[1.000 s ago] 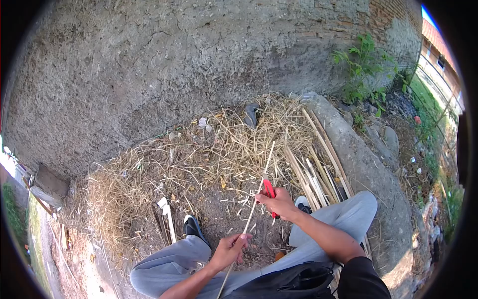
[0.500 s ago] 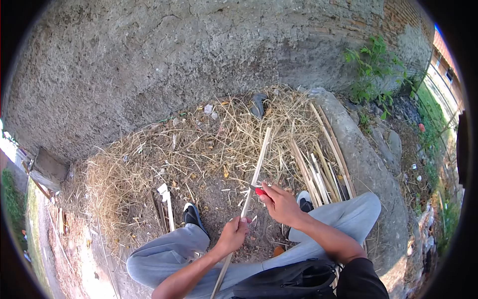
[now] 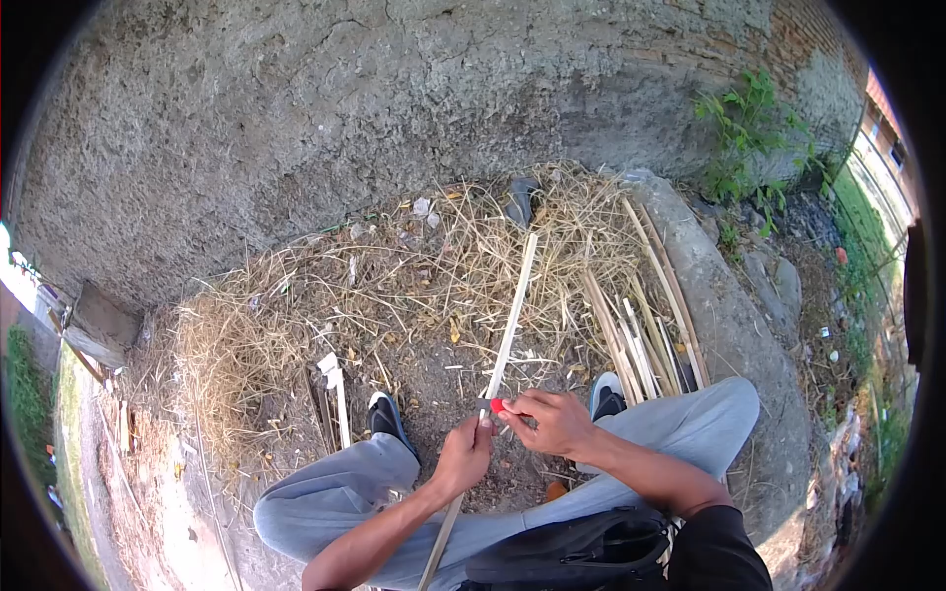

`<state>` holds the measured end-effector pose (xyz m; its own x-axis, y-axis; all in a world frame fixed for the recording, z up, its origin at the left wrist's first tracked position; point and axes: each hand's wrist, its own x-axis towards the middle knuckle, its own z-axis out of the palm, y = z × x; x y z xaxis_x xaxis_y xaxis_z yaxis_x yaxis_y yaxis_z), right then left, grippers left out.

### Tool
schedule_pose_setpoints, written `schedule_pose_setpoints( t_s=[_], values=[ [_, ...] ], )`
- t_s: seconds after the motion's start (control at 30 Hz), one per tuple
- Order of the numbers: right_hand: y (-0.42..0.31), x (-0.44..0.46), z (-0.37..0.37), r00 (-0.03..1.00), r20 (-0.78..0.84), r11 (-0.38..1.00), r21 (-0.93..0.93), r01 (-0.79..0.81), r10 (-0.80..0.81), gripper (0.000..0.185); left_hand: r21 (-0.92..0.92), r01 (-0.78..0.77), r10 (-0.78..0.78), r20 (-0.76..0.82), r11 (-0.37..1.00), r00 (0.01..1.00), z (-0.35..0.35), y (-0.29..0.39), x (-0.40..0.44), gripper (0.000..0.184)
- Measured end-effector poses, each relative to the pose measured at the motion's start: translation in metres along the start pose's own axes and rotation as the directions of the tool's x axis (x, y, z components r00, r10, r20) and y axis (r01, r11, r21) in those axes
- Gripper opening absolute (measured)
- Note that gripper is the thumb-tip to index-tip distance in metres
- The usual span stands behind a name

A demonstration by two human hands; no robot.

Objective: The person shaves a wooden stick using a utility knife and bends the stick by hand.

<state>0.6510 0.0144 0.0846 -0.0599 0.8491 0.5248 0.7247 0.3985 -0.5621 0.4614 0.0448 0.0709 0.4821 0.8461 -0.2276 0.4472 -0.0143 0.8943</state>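
A long pale wooden strip [image 3: 514,313] slants from my lap up toward the straw. My left hand [image 3: 463,456] is closed around its lower part. In my right hand [image 3: 548,424] is a red-handled knife [image 3: 498,405], its short dark blade lying across the strip just above my left hand. The blade touches or nearly touches the wood; I cannot tell which. My right fingers wrap the handle and hide most of it. Small pale shavings [image 3: 532,359] lie on the soil beyond my hands.
Several wooden strips [image 3: 642,345] lie in a bundle by my right shoe [image 3: 608,396]. A pale stick [image 3: 341,404] rests near my left shoe [image 3: 386,419]. Straw [image 3: 394,286] covers the ground up to the rough wall [image 3: 325,118]. A dark shoe-like object [image 3: 521,201] sits by the wall.
My right hand and the knife have moved down along the strip toward my left hand. The strip's far end now reaches slightly higher in view.
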Motion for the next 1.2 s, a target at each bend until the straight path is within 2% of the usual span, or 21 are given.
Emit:
schedule_pose_setpoints(
  t_s=[0.03,0.1,0.13,0.2,0.33,0.4,0.5,0.63,0.9,1.2],
  values=[
    [0.001,-0.001,0.000,1.000,0.003,1.000,0.003,-0.001,0.001,0.013,0.000,0.004,-0.004,-0.001,1.000,1.000,0.001,-0.003,0.000,0.032],
    [0.002,-0.002,0.001,1.000,-0.009,0.999,-0.038,0.010,-0.010,0.017,-0.151,0.024,-0.022,0.018,0.988,1.000,0.002,-0.004,0.001,0.033],
    [0.002,-0.001,0.000,1.000,-0.008,0.999,-0.037,0.012,-0.012,0.017,-0.151,0.024,-0.022,0.016,0.988,1.000,0.000,0.000,0.000,0.033],
    [0.001,0.000,-0.003,1.000,-0.022,0.997,-0.070,0.014,-0.015,0.019,-0.440,0.283,-0.226,0.179,0.852,0.957,-0.004,0.010,-0.003,0.032],
    [0.003,-0.002,-0.005,1.000,0.011,0.998,-0.055,-0.026,0.027,0.019,-0.400,0.171,-0.133,0.122,0.900,0.984,0.000,0.011,-0.005,0.031],
    [0.002,0.000,-0.006,0.999,0.001,0.999,-0.020,-0.046,0.046,0.021,-0.522,0.274,-0.193,0.204,0.808,0.960,-0.002,0.019,-0.009,0.030],
    [0.003,0.000,-0.003,0.999,0.019,0.997,-0.061,-0.043,0.045,0.021,-0.573,0.366,-0.251,0.273,0.734,0.929,-0.007,0.028,-0.009,0.031],
    [0.007,0.002,0.001,0.999,-0.039,0.999,-0.035,-0.017,0.015,0.022,-0.555,0.363,-0.254,0.265,0.748,0.930,-0.007,0.030,-0.009,0.031],
    [0.013,0.000,0.003,0.998,0.001,0.998,-0.012,-0.056,0.056,0.020,-0.627,0.397,-0.280,0.282,0.670,0.918,-0.003,0.024,-0.009,0.029],
    [0.019,0.003,0.007,0.997,0.015,0.995,0.056,-0.081,0.080,0.023,-0.586,0.391,-0.306,0.244,0.710,0.920,-0.002,0.025,-0.009,0.028]
  ],
)
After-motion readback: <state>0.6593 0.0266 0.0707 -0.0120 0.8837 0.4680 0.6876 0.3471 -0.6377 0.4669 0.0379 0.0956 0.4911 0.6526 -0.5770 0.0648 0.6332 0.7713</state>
